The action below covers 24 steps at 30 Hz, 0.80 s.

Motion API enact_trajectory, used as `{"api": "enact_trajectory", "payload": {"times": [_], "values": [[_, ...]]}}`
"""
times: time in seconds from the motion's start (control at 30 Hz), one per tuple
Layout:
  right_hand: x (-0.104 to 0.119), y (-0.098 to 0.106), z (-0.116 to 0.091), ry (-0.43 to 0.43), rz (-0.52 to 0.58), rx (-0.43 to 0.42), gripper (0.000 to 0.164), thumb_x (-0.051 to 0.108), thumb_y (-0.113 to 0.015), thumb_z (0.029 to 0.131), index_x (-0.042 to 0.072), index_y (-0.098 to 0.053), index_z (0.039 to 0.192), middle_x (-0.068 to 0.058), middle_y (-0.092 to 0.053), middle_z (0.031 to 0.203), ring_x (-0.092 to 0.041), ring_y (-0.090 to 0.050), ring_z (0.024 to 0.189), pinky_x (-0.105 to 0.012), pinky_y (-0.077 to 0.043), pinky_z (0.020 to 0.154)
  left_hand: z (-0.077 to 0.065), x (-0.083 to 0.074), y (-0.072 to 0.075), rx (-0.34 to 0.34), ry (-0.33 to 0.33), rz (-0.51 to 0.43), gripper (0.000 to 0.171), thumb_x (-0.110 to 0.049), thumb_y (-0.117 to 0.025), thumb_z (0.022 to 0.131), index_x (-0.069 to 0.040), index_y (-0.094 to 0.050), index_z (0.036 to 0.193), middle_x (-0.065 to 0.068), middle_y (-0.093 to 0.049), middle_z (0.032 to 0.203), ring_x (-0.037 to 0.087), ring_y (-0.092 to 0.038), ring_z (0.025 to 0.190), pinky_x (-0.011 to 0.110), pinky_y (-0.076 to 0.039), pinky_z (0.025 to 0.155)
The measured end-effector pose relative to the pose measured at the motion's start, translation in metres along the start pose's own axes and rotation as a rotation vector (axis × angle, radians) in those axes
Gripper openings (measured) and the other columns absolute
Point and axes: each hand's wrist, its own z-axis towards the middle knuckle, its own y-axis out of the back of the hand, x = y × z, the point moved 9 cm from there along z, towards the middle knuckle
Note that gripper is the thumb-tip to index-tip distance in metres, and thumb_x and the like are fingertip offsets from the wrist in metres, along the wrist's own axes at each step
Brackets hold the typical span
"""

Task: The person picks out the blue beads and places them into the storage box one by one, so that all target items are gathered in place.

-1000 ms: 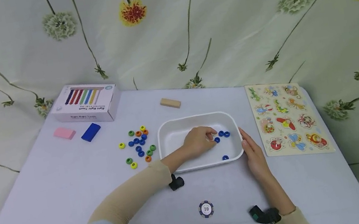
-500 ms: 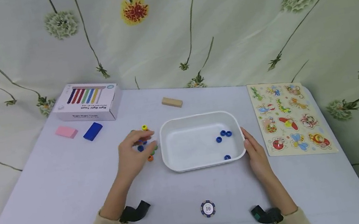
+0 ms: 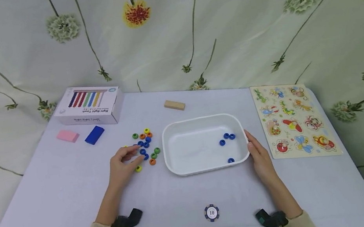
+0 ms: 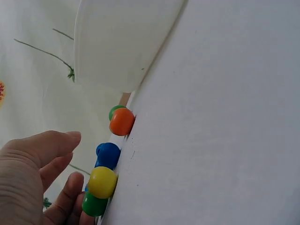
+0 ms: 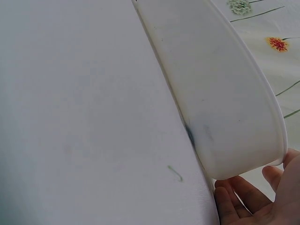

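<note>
In the head view my left hand (image 3: 123,166) reaches into the left side of a scatter of small beads, thumb and forefinger apart. Its thumb tip is right at a blue bead (image 3: 146,156). The left wrist view shows a gap between the thumb and the fingers, the lower fingers close by a green bead (image 4: 94,204) and a yellow bead (image 4: 103,182). My right hand (image 3: 262,160) holds the right end of a white tray (image 3: 191,170), thumb at the rim and fingers against the outer wall. Several blue beads (image 3: 226,136) lie inside the tray's right half.
Orange beads (image 3: 152,161) and green beads lie left of the tray. Behind are a wooden block (image 3: 174,105), blue block (image 3: 94,135), pink block (image 3: 67,136) and printed box (image 3: 89,105). An insect puzzle board (image 3: 294,121) lies right; a poker chip (image 3: 211,212) lies in front.
My left hand has left the inside of the tray and moved left to the loose beads, then drawn slightly further left and down over them. The right hand stays at the tray's end.
</note>
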Motion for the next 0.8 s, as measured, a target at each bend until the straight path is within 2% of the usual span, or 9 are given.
{"api": "enact_trajectory", "payload": {"times": [0.13, 0.23, 0.33, 0.47, 0.63, 0.8], "values": [[-0.001, 0.000, -0.001, -0.001, 0.002, 0.002, 0.041, 0.043, -0.032, 0.093, 0.038, -0.032, 0.134, 0.017, -0.031, 0.140, -0.004, -0.024, 0.131, -0.032, -0.023, 0.105, -0.002, 0.001, -0.005, 0.020, 0.000, 0.055, 0.033, -0.024, -0.072, 0.073, -0.016, -0.065, 0.104, 0.001, -0.059, 0.092, 0.010, -0.050, 0.086, 0.018, -0.038, 0.076], [-0.002, 0.001, -0.001, -0.001, 0.003, 0.003, 0.041, 0.043, -0.032, 0.093, 0.037, -0.032, 0.134, 0.017, -0.031, 0.140, -0.004, -0.023, 0.131, -0.032, -0.023, 0.106, -0.003, 0.001, -0.009, 0.052, -0.012, 0.116, 0.032, -0.025, -0.073, 0.072, -0.019, -0.066, 0.102, -0.003, -0.059, 0.091, 0.009, -0.048, 0.088, 0.025, -0.037, 0.078], [-0.004, 0.001, -0.001, 0.001, 0.005, 0.004, 0.041, 0.042, -0.032, 0.094, 0.037, -0.032, 0.134, 0.017, -0.031, 0.140, -0.004, -0.023, 0.131, -0.033, -0.023, 0.106, -0.003, 0.000, -0.012, 0.077, -0.034, 0.193, 0.029, -0.025, -0.073, 0.072, -0.019, -0.067, 0.100, -0.003, -0.058, 0.091, 0.011, -0.045, 0.088, 0.032, -0.035, 0.075], [-0.004, 0.001, 0.000, 0.004, 0.003, 0.000, 0.040, 0.041, -0.032, 0.094, 0.037, -0.032, 0.134, 0.016, -0.030, 0.140, -0.005, -0.023, 0.131, -0.033, -0.023, 0.106, -0.002, -0.003, -0.014, 0.075, -0.059, 0.272, 0.025, -0.021, -0.073, 0.072, -0.018, -0.069, 0.096, 0.000, -0.056, 0.092, 0.015, -0.045, 0.088, 0.033, -0.034, 0.073], [-0.001, 0.000, 0.001, 0.013, 0.011, -0.005, 0.041, 0.043, -0.033, 0.093, 0.037, -0.032, 0.134, 0.016, -0.031, 0.140, -0.005, -0.024, 0.131, -0.033, -0.024, 0.105, -0.001, -0.006, -0.015, 0.070, -0.067, 0.294, 0.022, -0.020, -0.071, 0.074, -0.017, -0.069, 0.096, 0.001, -0.057, 0.092, 0.017, -0.046, 0.089, 0.035, -0.034, 0.074], [-0.001, 0.002, 0.002, 0.015, 0.014, -0.012, 0.042, 0.045, -0.033, 0.093, 0.037, -0.033, 0.134, 0.017, -0.031, 0.140, -0.004, -0.024, 0.131, -0.032, -0.023, 0.106, 0.001, -0.015, -0.009, 0.042, -0.064, 0.239, 0.021, -0.020, -0.069, 0.077, -0.017, -0.067, 0.098, -0.001, -0.060, 0.093, 0.013, -0.048, 0.090, 0.032, -0.038, 0.075]]}}
